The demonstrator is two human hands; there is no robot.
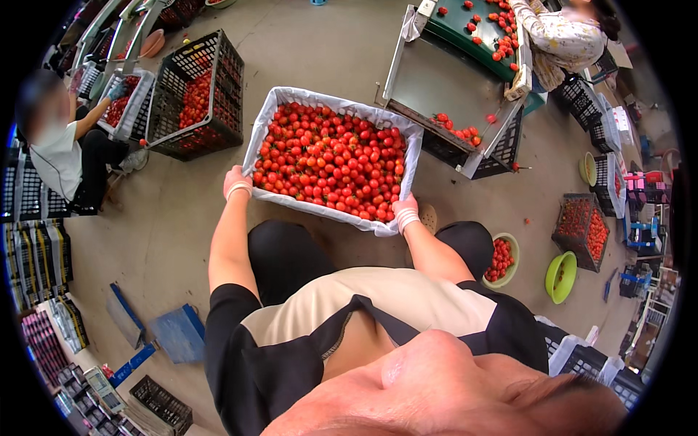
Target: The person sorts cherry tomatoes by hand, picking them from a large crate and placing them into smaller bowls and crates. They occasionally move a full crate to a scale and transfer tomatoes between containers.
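Note:
A crate lined with white sheeting, full of small red cherry tomatoes, is held out in front of my body. At its left end, my left hand, in a pale glove with a white band at the wrist, grips the rim. My right hand, gloved the same way with white bands, holds the near right corner. The fingers of both hands are partly hidden by the crate wall and lining. Just beyond the crate's right end stands a metal sorting chute with several tomatoes at its lower lip.
A tall black crate of tomatoes stands at the left, near a seated co-worker. Another co-worker is beside the green belt. Right of my knee are a bowl of tomatoes and a green basin. Blue-edged metal plates lie lower left.

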